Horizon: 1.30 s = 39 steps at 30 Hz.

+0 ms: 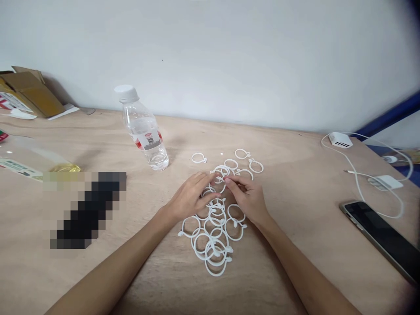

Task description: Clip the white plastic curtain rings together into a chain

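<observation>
A heap of white plastic curtain rings [215, 232], each with a small eyelet tab, lies in the middle of the wooden table. My right hand [251, 199] is closed at the heap's far end, thumb and forefinger pinched on the tab of a white curtain ring [223, 189]. From the left, my left hand [190, 197] reaches over the rings with thumb and forefinger apart. Its fingertips are close to the pinched ring; whether they touch it I cannot tell. Several loose rings, among them one white ring [198, 158], lie beyond my hands.
A water bottle [144, 131] stands behind my left hand. Farther left are a cardboard box [36, 94], a clear bottle with yellow liquid [29, 157] and a blurred-out dark object [90, 210]. A phone [383, 240], white charger [341, 140] and cables are at right. A wall rises behind.
</observation>
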Tool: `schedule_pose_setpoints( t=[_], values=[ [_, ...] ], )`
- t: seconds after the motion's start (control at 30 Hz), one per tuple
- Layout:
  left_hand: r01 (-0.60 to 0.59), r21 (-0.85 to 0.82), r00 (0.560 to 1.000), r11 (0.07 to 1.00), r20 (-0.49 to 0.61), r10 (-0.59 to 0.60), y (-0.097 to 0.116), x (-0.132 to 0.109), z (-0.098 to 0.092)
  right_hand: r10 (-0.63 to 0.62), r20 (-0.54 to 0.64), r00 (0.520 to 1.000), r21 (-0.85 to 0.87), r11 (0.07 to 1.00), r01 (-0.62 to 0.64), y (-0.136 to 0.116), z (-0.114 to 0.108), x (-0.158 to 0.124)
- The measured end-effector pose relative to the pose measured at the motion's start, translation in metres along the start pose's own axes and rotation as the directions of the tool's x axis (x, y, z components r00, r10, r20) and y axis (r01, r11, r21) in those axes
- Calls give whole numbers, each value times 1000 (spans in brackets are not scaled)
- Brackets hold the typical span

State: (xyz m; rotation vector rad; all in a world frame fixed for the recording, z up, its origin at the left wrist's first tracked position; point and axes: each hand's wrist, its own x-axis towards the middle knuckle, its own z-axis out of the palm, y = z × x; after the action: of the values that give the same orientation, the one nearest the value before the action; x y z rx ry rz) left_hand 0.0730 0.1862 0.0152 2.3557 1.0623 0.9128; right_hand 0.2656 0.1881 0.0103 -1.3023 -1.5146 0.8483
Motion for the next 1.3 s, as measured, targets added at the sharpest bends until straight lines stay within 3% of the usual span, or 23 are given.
schedule_pose_setpoints(
  t=[0.17,0.33,0.53,0.83,0.93,1.03,1.13,1.23,1.3],
  values=[
    [1,-21,1000,1000,-1,-1,1,0,-1,34,172,985,69,997,-46,2,-5,4],
    [-15,-66,999,998,28,17,3,0,-2,36,212,977,70,996,-52,3,-9,5],
    [28,-100,998,995,52,-23,4,0,-4,10,342,940,151,986,-66,0,-14,9],
    [100,-120,995,988,31,-97,1,-1,-3,8,237,971,57,998,-23,2,-8,4],
    [103,-116,995,988,20,-101,1,-1,-3,-3,148,989,66,998,-7,5,-9,5],
    [71,-82,997,994,45,-68,3,-1,-4,-102,33,994,-75,992,104,9,-6,6],
    [-1,-50,1000,999,29,3,5,-1,-5,-230,24,973,-240,943,229,11,-1,7],
    [-25,-38,1000,999,-4,25,5,-1,-5,-296,16,955,-264,920,290,10,1,7],
    [-26,-49,1000,998,3,26,4,-2,-4,-273,3,962,-238,934,266,9,1,7]
  ],
)
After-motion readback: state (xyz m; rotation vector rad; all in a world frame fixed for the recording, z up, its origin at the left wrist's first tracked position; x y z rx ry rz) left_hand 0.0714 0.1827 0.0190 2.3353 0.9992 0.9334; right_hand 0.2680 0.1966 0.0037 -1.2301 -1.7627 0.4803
